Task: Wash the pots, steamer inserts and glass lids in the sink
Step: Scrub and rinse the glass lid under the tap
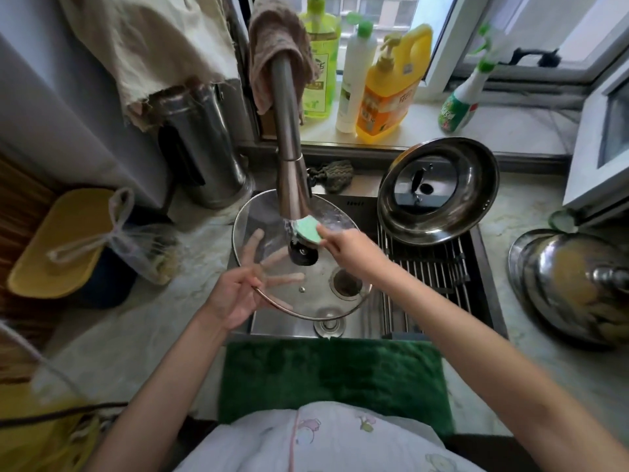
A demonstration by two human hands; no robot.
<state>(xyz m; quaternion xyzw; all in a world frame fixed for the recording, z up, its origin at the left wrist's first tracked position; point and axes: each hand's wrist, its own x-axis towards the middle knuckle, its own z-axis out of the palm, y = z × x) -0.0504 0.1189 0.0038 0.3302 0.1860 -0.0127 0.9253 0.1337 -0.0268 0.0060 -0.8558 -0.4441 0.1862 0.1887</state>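
Green mat (335,379) drapes over sink's front edge at bottom centre, prob. to catch drips. Above it, centre frame, the glass lid (272,264) is held over the sink (425,321), right under the faucet (289,158) so running water lands on it. Left hand (235,294) supports it from beneath: fingers spread wide & straight behind the glass, visible thru it, thumb on the near rim, so a broad flat hold, not a pinch. Right hand (354,248) pinches a green sponge (308,228) by one end, pressed to lid's far side next to the knob (303,255). Lid is round, no real long axis; it looks tilted, knob side up toward camera, far rim toward faucet. Steel pan (439,189) w/ a 2nd lid sits on the rack (425,267), upper right of centre
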